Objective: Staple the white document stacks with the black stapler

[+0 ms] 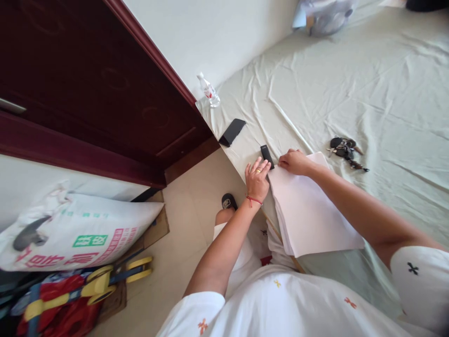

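A stack of white paper (pixel 312 210) lies on the covered surface right in front of me, its lower left edges slightly fanned. My right hand (pixel 294 162) is closed at the far edge of the stack, fingers curled on the paper near its far left corner. Beside that corner, my left hand (pixel 257 180) has its fingers stretched and a little apart. Its fingertips reach the near end of a slim black oblong object (pixel 265 153), possibly a stapler; whether they press on it I cannot tell. A ring and a red string bracelet are on this hand and wrist.
Right of the stack lies a bunch of keys (pixel 345 149). A black folded case (pixel 232 132) and a clear bottle (pixel 209 91) stand near the left edge of the pale wrinkled cloth (pixel 396 103). On the floor are a white sack (pixel 87 229) and a yellow-wheeled toy (pixel 101 285).
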Action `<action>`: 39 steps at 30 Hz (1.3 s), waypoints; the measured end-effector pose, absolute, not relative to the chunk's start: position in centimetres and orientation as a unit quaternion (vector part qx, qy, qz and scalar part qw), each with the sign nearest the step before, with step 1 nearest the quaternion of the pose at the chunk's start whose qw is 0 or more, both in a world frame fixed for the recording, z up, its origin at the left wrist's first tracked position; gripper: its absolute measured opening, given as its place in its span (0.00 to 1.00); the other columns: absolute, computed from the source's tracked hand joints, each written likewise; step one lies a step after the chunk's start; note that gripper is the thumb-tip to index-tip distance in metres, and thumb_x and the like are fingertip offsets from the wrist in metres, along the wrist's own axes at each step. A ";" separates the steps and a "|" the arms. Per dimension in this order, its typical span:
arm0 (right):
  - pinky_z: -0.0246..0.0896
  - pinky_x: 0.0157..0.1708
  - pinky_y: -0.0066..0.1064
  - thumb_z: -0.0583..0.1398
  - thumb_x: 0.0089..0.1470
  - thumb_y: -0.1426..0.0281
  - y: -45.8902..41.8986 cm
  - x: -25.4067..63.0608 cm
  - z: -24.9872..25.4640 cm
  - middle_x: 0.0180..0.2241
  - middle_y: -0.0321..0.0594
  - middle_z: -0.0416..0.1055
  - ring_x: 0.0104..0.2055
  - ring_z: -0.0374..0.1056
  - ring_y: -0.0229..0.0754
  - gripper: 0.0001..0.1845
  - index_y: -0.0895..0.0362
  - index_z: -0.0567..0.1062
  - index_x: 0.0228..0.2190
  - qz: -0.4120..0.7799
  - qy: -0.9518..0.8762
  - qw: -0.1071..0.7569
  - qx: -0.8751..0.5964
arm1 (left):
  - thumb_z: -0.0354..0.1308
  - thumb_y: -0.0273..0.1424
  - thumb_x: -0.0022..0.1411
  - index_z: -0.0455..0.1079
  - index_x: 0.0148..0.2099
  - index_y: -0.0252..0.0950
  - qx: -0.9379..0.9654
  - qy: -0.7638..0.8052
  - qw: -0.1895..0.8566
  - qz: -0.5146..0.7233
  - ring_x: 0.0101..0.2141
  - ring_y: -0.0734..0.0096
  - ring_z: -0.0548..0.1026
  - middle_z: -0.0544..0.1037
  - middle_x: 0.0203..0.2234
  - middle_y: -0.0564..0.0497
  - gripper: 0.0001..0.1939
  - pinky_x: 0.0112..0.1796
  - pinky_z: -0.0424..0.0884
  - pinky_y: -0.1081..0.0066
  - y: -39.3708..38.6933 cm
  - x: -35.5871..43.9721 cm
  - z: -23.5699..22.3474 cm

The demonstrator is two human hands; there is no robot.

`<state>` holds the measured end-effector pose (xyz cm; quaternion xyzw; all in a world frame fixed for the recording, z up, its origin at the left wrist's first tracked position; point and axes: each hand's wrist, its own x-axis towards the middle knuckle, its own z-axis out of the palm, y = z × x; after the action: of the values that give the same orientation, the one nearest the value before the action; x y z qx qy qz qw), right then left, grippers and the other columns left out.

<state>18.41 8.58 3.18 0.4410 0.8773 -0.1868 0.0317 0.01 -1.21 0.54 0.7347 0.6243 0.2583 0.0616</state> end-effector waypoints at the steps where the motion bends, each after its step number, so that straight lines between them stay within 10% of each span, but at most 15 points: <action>1: 0.52 0.48 0.42 0.50 0.69 0.65 8.5 18.4 3.2 0.42 0.52 0.82 0.53 0.69 0.57 0.21 0.58 0.82 0.43 -0.187 0.877 0.033 0.441 | 0.47 0.15 0.65 0.79 0.59 0.40 0.741 0.622 0.061 0.247 0.68 0.59 0.69 0.80 0.60 0.46 0.29 0.71 0.54 0.44 -1.2 -0.1 0.4; 9: 0.53 0.50 0.43 0.51 0.70 0.65 8.0 18.3 3.4 0.43 0.51 0.83 0.55 0.69 0.57 0.20 0.57 0.82 0.42 -0.180 0.874 0.032 0.450 | 0.48 0.19 0.67 0.77 0.62 0.42 0.742 0.624 0.078 0.233 0.66 0.57 0.71 0.77 0.63 0.48 0.28 0.71 0.52 0.41 -1.4 -0.3 0.7; 17: 0.53 0.48 0.43 0.53 0.69 0.69 3.6 20.7 4.6 0.38 0.48 0.83 0.52 0.70 0.56 0.18 0.57 0.81 0.35 -0.166 0.870 -0.026 0.463 | 0.51 0.41 0.72 0.66 0.66 0.21 0.604 0.674 0.108 0.410 0.64 0.45 0.69 0.73 0.61 0.24 0.31 0.64 0.65 0.48 -6.3 2.8 -1.0; 21: 0.53 0.48 0.45 0.54 0.69 0.69 2.1 22.0 6.0 0.39 0.46 0.83 0.51 0.70 0.55 0.17 0.56 0.81 0.34 -0.154 0.866 -0.099 0.465 | 0.49 0.46 0.73 0.64 0.63 0.29 0.565 0.688 0.284 0.357 0.44 0.53 0.81 0.82 0.47 0.33 0.28 0.46 0.73 0.57 -8.7 4.5 0.0; 26: 0.54 0.49 0.47 0.53 0.68 0.67 2.5 22.2 6.9 0.36 0.47 0.82 0.50 0.69 0.56 0.18 0.56 0.80 0.32 -0.149 0.854 -0.172 0.468 | 0.45 0.43 0.74 0.62 0.35 0.40 0.587 0.680 0.328 0.293 0.25 0.65 0.67 0.68 0.22 0.52 0.17 0.32 0.56 0.65 -10.7 5.0 0.6; 31: 0.57 0.51 0.51 0.54 0.68 0.65 2.9 21.8 5.9 0.41 0.49 0.80 0.53 0.67 0.59 0.15 0.55 0.80 0.38 -0.134 0.831 -0.250 0.479 | 0.44 0.54 0.72 0.52 0.28 0.41 0.566 0.648 0.372 0.348 0.24 0.72 0.58 0.57 0.19 0.57 0.27 0.30 0.53 0.67 -11.6 4.0 -0.2; 39: 0.68 0.55 0.56 0.57 0.66 0.58 2.0 25.6 2.4 0.54 0.54 0.71 0.54 0.70 0.57 0.20 0.53 0.74 0.54 -0.135 0.695 -0.417 0.570 | 0.57 0.59 0.66 0.67 0.31 0.35 0.421 0.592 0.515 0.456 0.28 0.74 0.63 0.66 0.23 0.55 0.30 0.32 0.59 0.71 -11.8 2.0 -0.4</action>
<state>25.56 2.03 2.42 0.5700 0.6952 -0.1352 -0.4166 1.96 -11.82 -0.37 0.4208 0.5919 0.4558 0.5146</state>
